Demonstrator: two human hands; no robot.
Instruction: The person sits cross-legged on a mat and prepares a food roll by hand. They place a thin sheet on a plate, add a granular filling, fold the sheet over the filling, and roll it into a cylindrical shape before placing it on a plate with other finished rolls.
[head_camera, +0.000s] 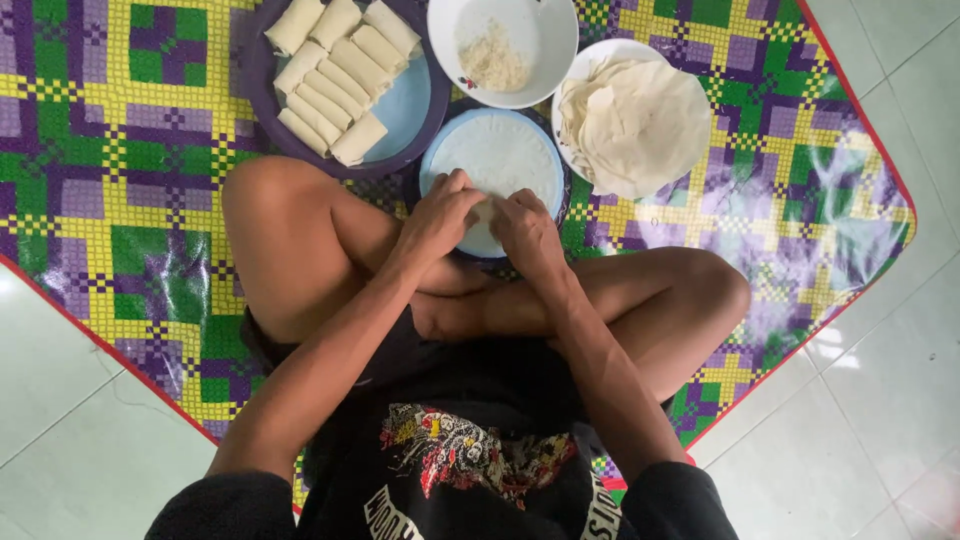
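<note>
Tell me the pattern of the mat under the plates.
The mat is a green, yellow and purple check with a red edge; head view.

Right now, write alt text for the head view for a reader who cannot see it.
Seen from above, a person sits cross-legged on a checked mat, left hand and right hand folding a thin wrapper on a blue plate. Beyond lie a tray of finished rolls, a bowl of filling and a plate of spare wrappers.
</note>
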